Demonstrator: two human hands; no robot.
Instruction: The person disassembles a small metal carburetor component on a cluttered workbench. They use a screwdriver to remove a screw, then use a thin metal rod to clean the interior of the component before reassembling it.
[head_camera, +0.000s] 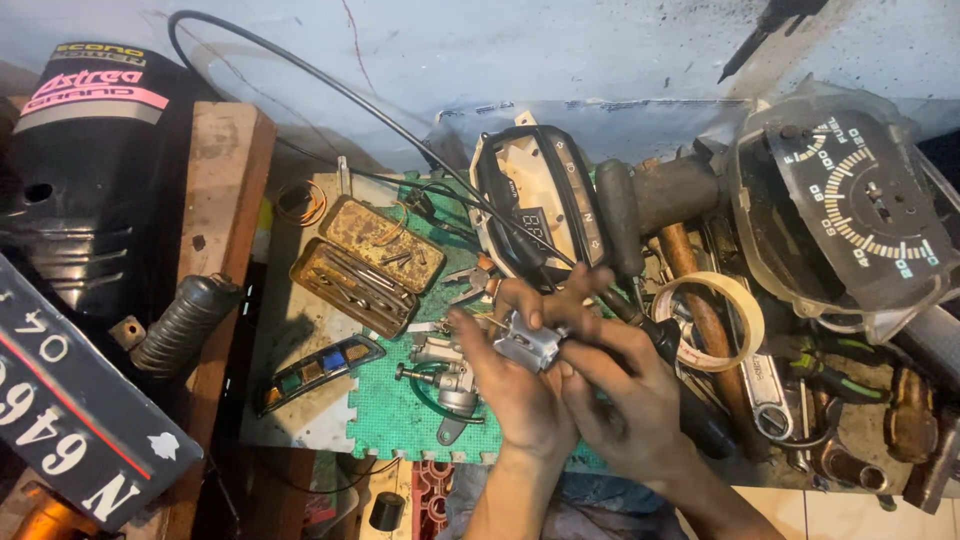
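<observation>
Both hands (570, 375) pinch small grey metal part (527, 345).

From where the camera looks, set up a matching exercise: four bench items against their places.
Things:
1. small metal part
2. rusty tin
3. tape roll
4. rubber grip

Places:
a. right of the hands
b. on the wooden plank at left
c. held between both hands
d. open on the green mat's upper left

Pairs: 1-c, 2-d, 3-a, 4-b

I see a silver-grey metal part (527, 345) over a green foam mat (400, 400) with a jigsaw edge. Beside it lie a rusty brown tin (365, 262) and a cream tape roll (712, 320)
</observation>
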